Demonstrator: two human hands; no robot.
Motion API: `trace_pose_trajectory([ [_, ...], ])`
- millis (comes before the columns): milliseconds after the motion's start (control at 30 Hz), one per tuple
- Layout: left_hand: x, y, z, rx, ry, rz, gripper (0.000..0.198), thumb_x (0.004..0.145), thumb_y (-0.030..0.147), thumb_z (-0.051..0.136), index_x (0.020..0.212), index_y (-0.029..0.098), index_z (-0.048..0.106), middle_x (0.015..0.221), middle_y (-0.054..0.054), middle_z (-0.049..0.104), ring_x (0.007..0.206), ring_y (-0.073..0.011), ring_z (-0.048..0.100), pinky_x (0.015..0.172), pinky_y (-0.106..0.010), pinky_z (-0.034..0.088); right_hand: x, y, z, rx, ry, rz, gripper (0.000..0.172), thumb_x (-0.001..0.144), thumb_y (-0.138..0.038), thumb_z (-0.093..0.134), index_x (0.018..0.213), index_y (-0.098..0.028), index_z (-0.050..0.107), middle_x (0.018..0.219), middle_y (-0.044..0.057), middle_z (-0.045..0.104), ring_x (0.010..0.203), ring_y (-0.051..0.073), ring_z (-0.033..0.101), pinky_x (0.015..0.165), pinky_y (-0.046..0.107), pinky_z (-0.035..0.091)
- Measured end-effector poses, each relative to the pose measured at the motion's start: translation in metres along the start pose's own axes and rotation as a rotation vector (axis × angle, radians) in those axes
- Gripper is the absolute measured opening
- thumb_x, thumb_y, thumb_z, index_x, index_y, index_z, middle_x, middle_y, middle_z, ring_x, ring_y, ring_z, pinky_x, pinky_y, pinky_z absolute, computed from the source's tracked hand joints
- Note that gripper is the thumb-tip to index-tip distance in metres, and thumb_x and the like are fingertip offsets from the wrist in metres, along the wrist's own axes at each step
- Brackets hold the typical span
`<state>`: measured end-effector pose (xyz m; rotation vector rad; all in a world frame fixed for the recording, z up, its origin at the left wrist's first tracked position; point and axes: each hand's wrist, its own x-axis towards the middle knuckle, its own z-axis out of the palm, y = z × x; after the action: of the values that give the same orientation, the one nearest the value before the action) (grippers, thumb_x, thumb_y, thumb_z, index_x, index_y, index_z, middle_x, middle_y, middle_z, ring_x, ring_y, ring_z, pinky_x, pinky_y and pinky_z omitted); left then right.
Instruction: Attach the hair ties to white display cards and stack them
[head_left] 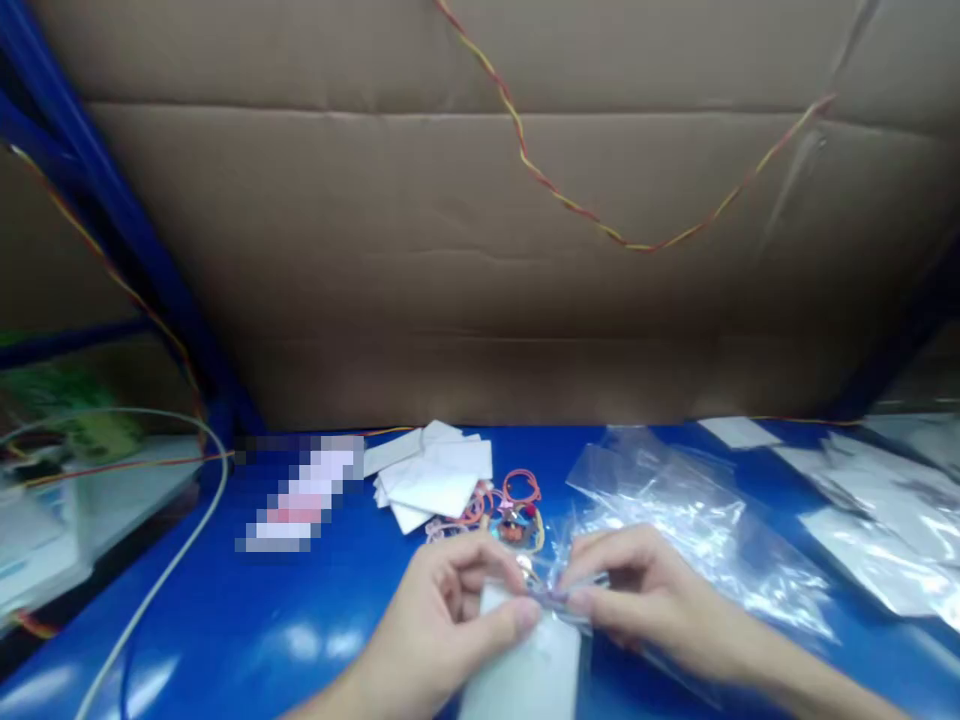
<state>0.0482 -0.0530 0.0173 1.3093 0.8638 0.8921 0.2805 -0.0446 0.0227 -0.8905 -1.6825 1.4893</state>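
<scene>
My left hand (457, 605) is closed, thumb and finger pinching the top edge of a white card (529, 675). Clear plastic shows around the card's upper right corner. Opposite it, my right hand (649, 595) is closed on the edge of a clear plastic bag (585, 615). Between the fingertips lies a small purplish item (551, 597), too blurred to name. Just beyond my hands sits a pile of colourful elastic bands (517, 520), some looking like hair ties, beside a stack of white cards (439, 475).
Several clear plastic bags (690, 530) spread across the blue table (292, 620) at right, with more white sheets (885, 540) farther right. A cardboard panel (480, 300) stands behind. A pale cable (176, 560) curves past blue metal posts (142, 230) at left; a twisted wire (555, 187) hangs above.
</scene>
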Motion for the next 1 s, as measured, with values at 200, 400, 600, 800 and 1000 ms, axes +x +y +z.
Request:
trace_pose_trajectory([
  [200, -0.001, -0.001, 0.001, -0.031, -0.048, -0.011, 0.03, 0.074, 0.037, 0.089, 0.089, 0.016, 0.074, 0.082, -0.004, 0.077, 0.068, -0.0129, 0.064, 0.063, -0.02, 0.046, -0.002, -0.006, 0.003, -0.039, -0.046, -0.044, 0.014, 0.087, -0.036, 0.08, 0.091, -0.024, 0.087, 0.078, 0.003, 0.072, 0.064, 0.012, 0.055, 0.061, 0.024, 0.042],
  [400, 0.0, -0.002, -0.001, 0.083, 0.017, -0.019, 0.032, 0.074, 0.043, 0.087, 0.083, 0.014, 0.077, 0.072, -0.004, 0.073, 0.06, -0.0115, 0.056, 0.055, -0.019, 0.038, 0.0, 0.001, 0.002, 0.1, -0.004, 0.023, 0.028, 0.086, -0.043, 0.08, 0.105, -0.022, 0.08, 0.074, 0.0, 0.069, 0.054, 0.009, 0.053, 0.047, 0.019, 0.038],
  [600, 0.005, -0.001, -0.005, 0.029, 0.076, 0.02, 0.029, 0.073, 0.04, 0.089, 0.08, 0.014, 0.078, 0.077, -0.004, 0.075, 0.065, -0.013, 0.059, 0.059, -0.02, 0.042, 0.003, 0.002, -0.006, 0.254, -0.017, 0.023, 0.028, 0.088, -0.044, 0.078, 0.1, -0.02, 0.069, 0.072, 0.003, 0.075, 0.042, 0.006, 0.049, 0.042, 0.016, 0.036],
  [800, 0.005, -0.002, -0.004, 0.034, 0.083, 0.008, 0.026, 0.07, 0.037, 0.091, 0.08, 0.016, 0.081, 0.077, -0.006, 0.08, 0.067, -0.0159, 0.067, 0.062, -0.022, 0.047, 0.007, 0.009, -0.004, 0.211, 0.102, 0.077, 0.033, 0.081, -0.047, 0.084, 0.086, -0.016, 0.073, 0.066, 0.005, 0.076, 0.04, 0.008, 0.054, 0.039, 0.016, 0.038],
  [1000, 0.001, -0.005, 0.0, -0.059, 0.003, -0.028, 0.035, 0.069, 0.036, 0.093, 0.099, 0.02, 0.085, 0.091, -0.009, 0.085, 0.076, -0.0221, 0.076, 0.068, -0.025, 0.056, 0.009, 0.009, -0.002, 0.183, 0.205, 0.098, 0.03, 0.076, -0.043, 0.087, 0.076, -0.016, 0.076, 0.051, 0.0, 0.069, 0.036, 0.008, 0.05, 0.035, 0.016, 0.032],
])
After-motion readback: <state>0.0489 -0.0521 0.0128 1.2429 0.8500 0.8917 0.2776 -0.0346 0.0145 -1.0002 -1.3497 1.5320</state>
